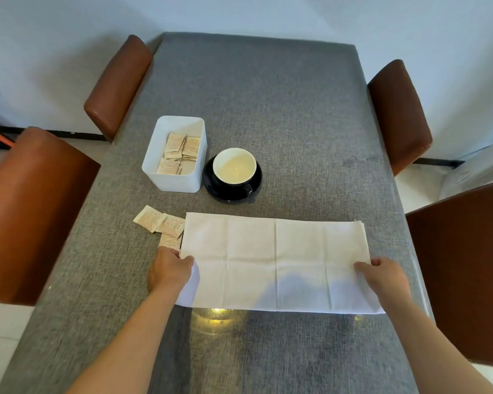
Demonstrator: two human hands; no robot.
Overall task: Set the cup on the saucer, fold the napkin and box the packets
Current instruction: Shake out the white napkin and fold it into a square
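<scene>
Napkin (276,260) partly hides one loose packet (170,242) beside left hand (168,273).

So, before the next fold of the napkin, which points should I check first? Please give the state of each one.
1. Left hand grips the napkin edge: ok.
2. Right hand grips the opposite edge: ok.
3. Napkin lies flat, creases showing: ok.
4. Loose packets clear of the napkin: not ok, one sits against its left edge.
5. Cup on saucer, beyond the napkin: ok.
6. All packets in the box: not ok, three remain on the table.
</scene>
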